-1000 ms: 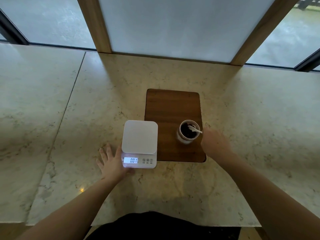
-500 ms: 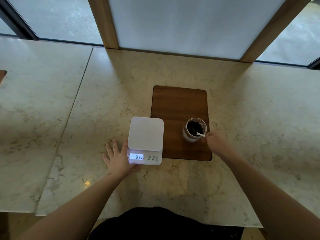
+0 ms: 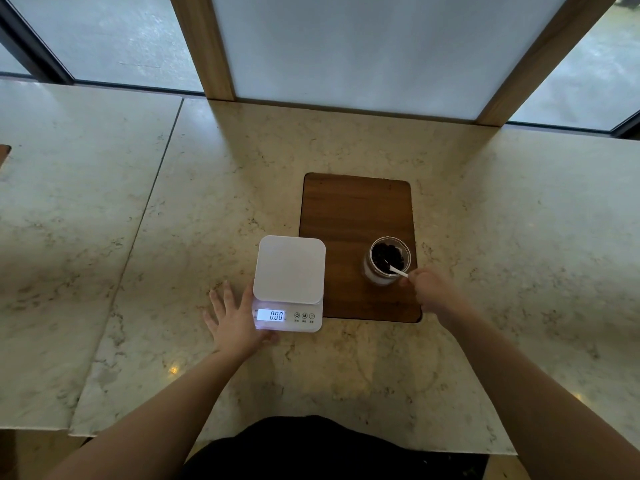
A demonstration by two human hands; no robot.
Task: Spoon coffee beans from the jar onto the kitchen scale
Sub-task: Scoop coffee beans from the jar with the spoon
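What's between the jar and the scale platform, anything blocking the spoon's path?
Nothing visible. The jar sits on the wooden board, right of the scale; only bare board lies between. The platform is empty. The right hand holds the spoon in the jar.

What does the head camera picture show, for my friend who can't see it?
A person's right hand holds a white spoon dipped into an open jar of dark coffee beans on a wooden board. Their left hand rests flat on the marble counter, touching a white kitchen scale that has nothing on it and reads zero.
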